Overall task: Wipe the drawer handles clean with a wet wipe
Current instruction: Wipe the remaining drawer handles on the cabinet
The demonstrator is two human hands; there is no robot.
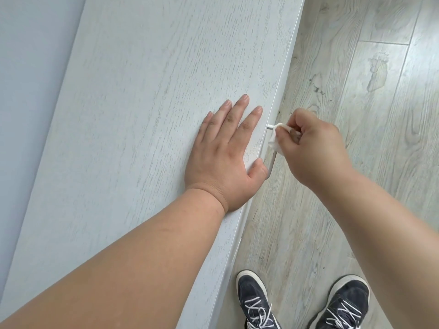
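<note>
I look down on the pale wood-grain top of a drawer unit (pixel 147 96). Its silver bar handle (pixel 271 165) sticks out from the front just below the top's edge. My right hand (pixel 313 148) pinches a white wet wipe (pixel 276 140) wrapped around the upper part of that handle. My left hand (pixel 228 157) lies flat on the top, fingers spread, thumb hooked over the edge beside the handle's lower end. The drawer fronts themselves are hidden from this angle.
A light wood-plank floor (pixel 356 67) runs along the right of the unit. My two dark sneakers with white laces (pixel 256 302) (pixel 344 305) stand on it near the bottom. A pale wall (pixel 28 67) borders the unit on the left.
</note>
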